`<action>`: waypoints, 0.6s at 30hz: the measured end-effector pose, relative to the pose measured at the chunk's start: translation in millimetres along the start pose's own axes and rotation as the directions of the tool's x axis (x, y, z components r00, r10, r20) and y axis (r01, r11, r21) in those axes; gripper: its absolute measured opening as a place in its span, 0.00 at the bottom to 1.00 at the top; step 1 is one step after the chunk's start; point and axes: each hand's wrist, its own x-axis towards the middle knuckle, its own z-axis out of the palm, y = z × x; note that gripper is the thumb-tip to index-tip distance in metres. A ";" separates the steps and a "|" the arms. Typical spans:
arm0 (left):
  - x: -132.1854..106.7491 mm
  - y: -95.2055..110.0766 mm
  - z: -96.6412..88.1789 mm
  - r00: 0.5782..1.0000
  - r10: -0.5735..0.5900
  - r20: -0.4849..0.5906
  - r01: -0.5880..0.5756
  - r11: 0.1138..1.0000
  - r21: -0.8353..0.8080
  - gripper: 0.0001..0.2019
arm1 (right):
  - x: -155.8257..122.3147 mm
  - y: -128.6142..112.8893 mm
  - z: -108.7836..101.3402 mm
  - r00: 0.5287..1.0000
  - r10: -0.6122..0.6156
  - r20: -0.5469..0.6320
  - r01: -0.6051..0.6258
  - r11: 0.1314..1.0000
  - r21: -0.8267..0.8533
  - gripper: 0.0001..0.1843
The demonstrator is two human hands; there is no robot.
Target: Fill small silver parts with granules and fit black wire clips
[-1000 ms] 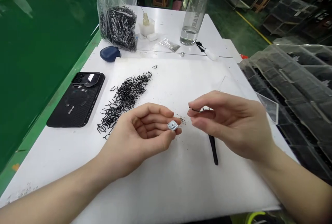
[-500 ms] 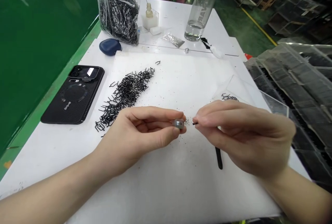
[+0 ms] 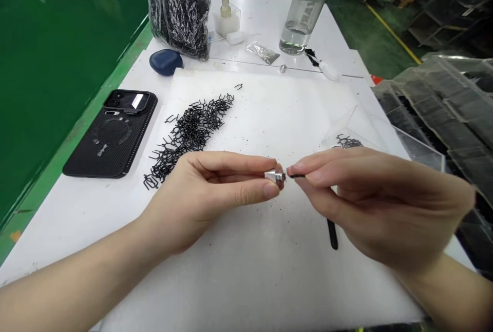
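My left hand (image 3: 215,193) pinches a small silver metal part (image 3: 276,176) between thumb and fingertips. My right hand (image 3: 370,203) pinches a thin black wire clip (image 3: 296,175), whose tip touches the silver part. Both hands hover over the white sheet (image 3: 262,250). A pile of black wire clips (image 3: 192,129) lies just beyond my left hand. A black stick-like tool (image 3: 332,233) lies on the sheet under my right hand.
A black phone (image 3: 111,134) lies at the left beside a green surface (image 3: 57,55). At the back stand a bag of clips (image 3: 181,8), a blue case (image 3: 165,61), a small bottle (image 3: 226,16) and a clear glass (image 3: 304,14). Clear plastic trays (image 3: 442,106) fill the right side.
My hands have come together: the black clip in my right hand now meets the silver part, which my left hand has turned sideways. The view has shifted slightly.
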 end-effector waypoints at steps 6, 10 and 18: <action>-2.9 -2.0 1.0 1.000 -0.009 0.021 0.010 0.999 -0.040 0.20 | -3.1 -4.8 3.4 0.998 0.034 -0.061 -0.040 0.994 -0.103 0.16; -3.3 -1.5 -0.5 0.987 -0.035 0.160 0.054 0.992 -0.115 0.10 | -2.7 -4.4 3.2 0.998 0.022 -0.051 -0.028 0.994 -0.106 0.16; -2.0 -1.2 -2.1 0.981 -0.023 0.194 0.048 0.991 -0.129 0.10 | -3.0 -0.7 2.1 1.000 0.015 -0.028 -0.017 0.996 -0.085 0.15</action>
